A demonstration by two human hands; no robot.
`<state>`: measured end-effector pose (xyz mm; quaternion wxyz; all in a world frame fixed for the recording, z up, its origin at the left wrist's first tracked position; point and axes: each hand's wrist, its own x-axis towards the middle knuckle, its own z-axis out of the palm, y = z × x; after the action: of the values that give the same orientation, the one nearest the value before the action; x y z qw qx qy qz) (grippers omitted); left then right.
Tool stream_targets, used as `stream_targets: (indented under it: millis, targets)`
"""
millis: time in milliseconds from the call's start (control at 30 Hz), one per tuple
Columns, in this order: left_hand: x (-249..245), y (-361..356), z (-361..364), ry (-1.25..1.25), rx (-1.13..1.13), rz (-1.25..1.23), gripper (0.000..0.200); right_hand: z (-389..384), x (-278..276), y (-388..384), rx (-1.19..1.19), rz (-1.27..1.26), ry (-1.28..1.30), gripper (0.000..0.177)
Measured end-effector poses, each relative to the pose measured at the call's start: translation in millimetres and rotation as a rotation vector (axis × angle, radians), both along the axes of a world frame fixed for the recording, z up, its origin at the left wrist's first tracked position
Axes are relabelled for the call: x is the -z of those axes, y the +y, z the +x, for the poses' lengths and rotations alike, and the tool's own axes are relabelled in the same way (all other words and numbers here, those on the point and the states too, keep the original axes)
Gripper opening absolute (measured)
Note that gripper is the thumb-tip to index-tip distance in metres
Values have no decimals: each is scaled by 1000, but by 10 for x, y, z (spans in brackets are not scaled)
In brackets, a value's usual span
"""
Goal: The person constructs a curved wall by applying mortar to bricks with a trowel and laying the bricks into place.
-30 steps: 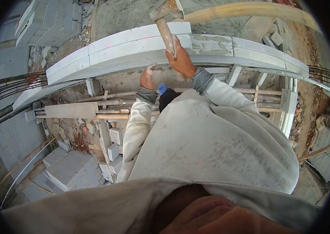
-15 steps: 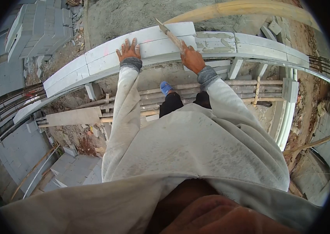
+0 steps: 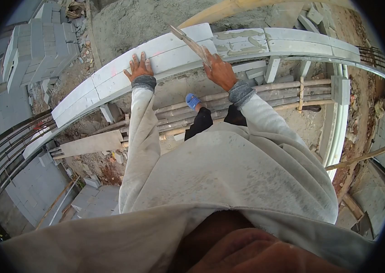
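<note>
A white, slightly dusty block (image 3: 178,45) lies on the long curved ledge. My left hand (image 3: 138,67) rests flat on it, fingers spread. My right hand (image 3: 219,72) wraps around one end of a long narrow tool (image 3: 188,40), smeared with mortar and pointed at the far end. That tool lies slantwise over the right part of the block, its tip toward the far edge. Just right of the block, patches of grey mortar (image 3: 242,34) cover the tops of the neighbouring blocks.
Bamboo poles (image 3: 274,95) run below the ledge, near my sandalled foot (image 3: 193,101). Thin rods (image 3: 8,136) stick out past the ledge's left end. Stacked grey blocks (image 3: 42,45) stand at the far left. A thick bamboo pole (image 3: 228,11) crosses behind the ledge.
The view has turned a little, so the ledge appears tilted and shifted left. Both hands keep nearly the same places on the block and the tool.
</note>
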<state>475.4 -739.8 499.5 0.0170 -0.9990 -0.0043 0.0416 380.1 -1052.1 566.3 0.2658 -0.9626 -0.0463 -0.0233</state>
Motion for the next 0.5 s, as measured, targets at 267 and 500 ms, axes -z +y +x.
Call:
stream_targets:
  millis: [267,500]
  targets:
    - [-79,-104,47,81,-56,51,56,-433,-113,-387,-73,91,192,66]
    - [-228,-924,355,209,-507,-137,112,-1854,418,-1460,-30,476,591,63]
